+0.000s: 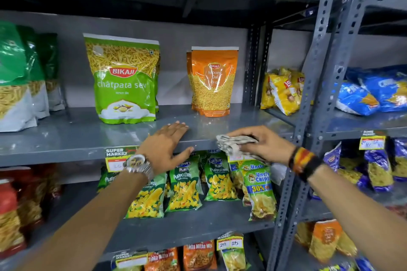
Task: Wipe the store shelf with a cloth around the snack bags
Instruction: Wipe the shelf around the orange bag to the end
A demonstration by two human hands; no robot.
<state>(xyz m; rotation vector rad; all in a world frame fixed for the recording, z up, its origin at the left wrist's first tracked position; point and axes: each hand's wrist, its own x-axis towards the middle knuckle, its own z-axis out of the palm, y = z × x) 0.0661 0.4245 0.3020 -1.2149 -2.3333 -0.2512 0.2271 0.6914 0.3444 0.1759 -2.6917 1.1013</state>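
The grey metal shelf [72, 134] runs across the middle of the head view. On it stand a green Bikaji chatpata sev bag [124, 81] and, to its right, an orange Bikaji moong dal bag [212, 81]. My left hand [167, 145] lies flat on the shelf's front edge, fingers spread, holding nothing. To the right, my right hand [259, 143] grips a crumpled grey-white cloth [231, 143] pressed against the front edge of the shelf, below and in front of the orange bag.
Green-and-white snack bags [19, 77] stand at the shelf's left end. Puffcorn and chips packets [187, 187] fill the shelf below. A perforated upright post [308, 103] borders the right, with yellow [282, 90] and blue bags [374, 92] beyond it.
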